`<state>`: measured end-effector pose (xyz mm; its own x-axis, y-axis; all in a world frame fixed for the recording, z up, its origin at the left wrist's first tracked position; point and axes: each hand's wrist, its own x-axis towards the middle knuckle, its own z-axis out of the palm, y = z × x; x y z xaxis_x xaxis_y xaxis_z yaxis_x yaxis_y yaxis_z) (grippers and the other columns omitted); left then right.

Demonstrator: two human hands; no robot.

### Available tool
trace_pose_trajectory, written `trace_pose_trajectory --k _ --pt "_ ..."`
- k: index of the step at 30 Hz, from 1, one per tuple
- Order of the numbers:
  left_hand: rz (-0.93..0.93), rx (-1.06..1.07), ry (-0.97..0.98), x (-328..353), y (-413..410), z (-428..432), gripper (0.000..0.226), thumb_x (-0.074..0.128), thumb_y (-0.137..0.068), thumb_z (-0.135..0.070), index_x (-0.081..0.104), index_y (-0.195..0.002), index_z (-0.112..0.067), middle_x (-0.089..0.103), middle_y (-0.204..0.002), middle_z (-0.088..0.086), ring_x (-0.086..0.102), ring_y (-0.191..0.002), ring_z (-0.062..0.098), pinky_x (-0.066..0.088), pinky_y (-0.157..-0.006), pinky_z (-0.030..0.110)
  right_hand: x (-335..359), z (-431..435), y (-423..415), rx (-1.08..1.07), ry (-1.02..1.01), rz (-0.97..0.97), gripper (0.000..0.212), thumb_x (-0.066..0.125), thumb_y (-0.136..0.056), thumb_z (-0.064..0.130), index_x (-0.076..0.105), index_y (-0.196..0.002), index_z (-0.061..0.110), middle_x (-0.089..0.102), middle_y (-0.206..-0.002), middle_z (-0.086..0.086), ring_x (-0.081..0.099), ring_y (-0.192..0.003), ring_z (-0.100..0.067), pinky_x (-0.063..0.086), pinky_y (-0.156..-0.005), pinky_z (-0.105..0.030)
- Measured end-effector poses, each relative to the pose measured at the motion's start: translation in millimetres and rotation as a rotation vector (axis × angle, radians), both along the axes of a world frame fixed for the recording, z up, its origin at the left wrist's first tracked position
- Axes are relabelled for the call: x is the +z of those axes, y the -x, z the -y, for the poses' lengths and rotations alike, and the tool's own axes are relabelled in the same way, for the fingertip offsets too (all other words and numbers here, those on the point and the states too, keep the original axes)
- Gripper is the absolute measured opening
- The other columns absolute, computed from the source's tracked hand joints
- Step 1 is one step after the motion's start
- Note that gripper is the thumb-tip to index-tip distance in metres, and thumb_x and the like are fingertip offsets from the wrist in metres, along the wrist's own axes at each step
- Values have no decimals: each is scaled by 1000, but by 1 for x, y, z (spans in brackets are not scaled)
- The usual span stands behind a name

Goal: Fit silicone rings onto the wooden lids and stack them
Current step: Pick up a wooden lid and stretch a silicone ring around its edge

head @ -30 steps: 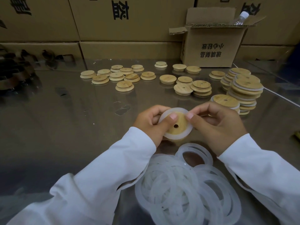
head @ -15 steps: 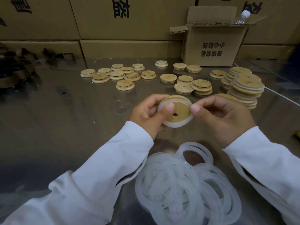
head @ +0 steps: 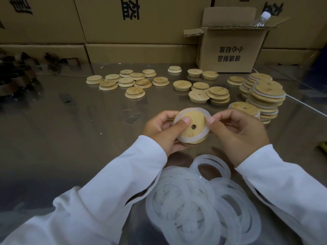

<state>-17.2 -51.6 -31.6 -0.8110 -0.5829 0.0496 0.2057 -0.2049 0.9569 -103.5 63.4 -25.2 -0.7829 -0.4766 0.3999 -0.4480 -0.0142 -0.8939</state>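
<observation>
A round wooden lid [head: 194, 119] with a small centre hole is held above the table, a translucent silicone ring [head: 187, 139] around its inner step. My left hand [head: 162, 131] grips the lid from the left, thumb pressed on its face. My right hand [head: 237, 131] pinches the ring at the lid's right edge. A pile of loose silicone rings [head: 203, 200] lies near me between my sleeves. Several bare wooden lids [head: 135, 92] are scattered further back. Stacks of ringed lids [head: 267, 98] stand at the right.
An open cardboard box [head: 230, 50] with a plastic bottle [head: 261, 20] in it stands at the back right. Large cartons [head: 123, 23] wall off the far edge. The table [head: 70, 129] is shiny metal. Dark objects [head: 16, 80] sit at the far left.
The lid and both hands have stayed close to the same spot, rising slightly. The lid has turned in my fingers and the ring now sits further around its step.
</observation>
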Motion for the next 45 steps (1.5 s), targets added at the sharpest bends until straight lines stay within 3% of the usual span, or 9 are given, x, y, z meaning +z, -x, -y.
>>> trace_pose_trajectory --k 5,13,20,24,29,32,36,40,45 --pt "82 -1 191 -1 -1 -2 9 60 -84 -5 61 -82 -13 63 -83 15 60 -80 29 51 -84 47 0 -1 0 40 -101 -74 15 66 -78 16 62 -67 26 66 -69 8 63 -68 -4 51 -65 -15" --pt "30 -1 324 2 -4 1 11 62 -82 -5 64 -83 -16 65 -77 5 62 -68 16 55 -62 26 4 -5 0 51 -141 -117 15 64 -80 17 62 -69 27 65 -79 2 62 -78 -13 51 -74 -31" --pt "0 10 293 5 -4 2 11 62 -80 -9 65 -82 -19 68 -74 -1 63 -70 15 55 -68 38 10 -9 4 38 -163 -200 17 62 -81 17 60 -70 30 62 -79 11 58 -76 -3 44 -69 -14" --pt "14 32 283 2 -6 0 10 65 -78 -11 66 -80 -21 69 -73 -1 65 -71 20 56 -71 44 9 -10 2 65 -115 -157 15 65 -78 17 61 -70 30 65 -69 11 60 -72 0 46 -67 -8" --pt "42 111 201 1 -5 -1 8 65 -80 -11 66 -78 -18 68 -78 8 64 -71 26 55 -72 48 1 -7 -4 66 -113 -122 6 66 -71 26 61 -74 29 66 -73 9 63 -75 -6 51 -77 -27" --pt "47 121 154 2 -5 1 7 65 -80 -11 65 -78 -17 68 -79 8 66 -71 23 57 -70 43 -2 -5 -4 29 -113 -97 7 66 -74 25 60 -72 29 66 -72 8 63 -74 -10 50 -70 -32" --pt "93 50 149 1 -4 -1 7 65 -80 -7 63 -80 -14 67 -82 11 65 -78 28 56 -75 45 -2 -5 -1 -6 -153 -116 11 64 -78 20 59 -70 27 65 -70 9 62 -70 -9 52 -67 -31" --pt "146 -1 186 0 -5 -2 8 65 -80 -6 65 -83 -13 66 -87 16 64 -86 31 53 -84 46 -1 -5 -1 37 -237 -197 14 61 -81 14 58 -73 25 62 -82 5 60 -79 -8 51 -75 -28" --pt "107 7 314 1 -4 -1 13 63 -81 -3 64 -83 -16 64 -80 9 62 -76 22 56 -73 31 1 -4 1 46 -234 -216 24 61 -82 10 56 -67 28 52 -91 12 50 -81 12 38 -71 -1"
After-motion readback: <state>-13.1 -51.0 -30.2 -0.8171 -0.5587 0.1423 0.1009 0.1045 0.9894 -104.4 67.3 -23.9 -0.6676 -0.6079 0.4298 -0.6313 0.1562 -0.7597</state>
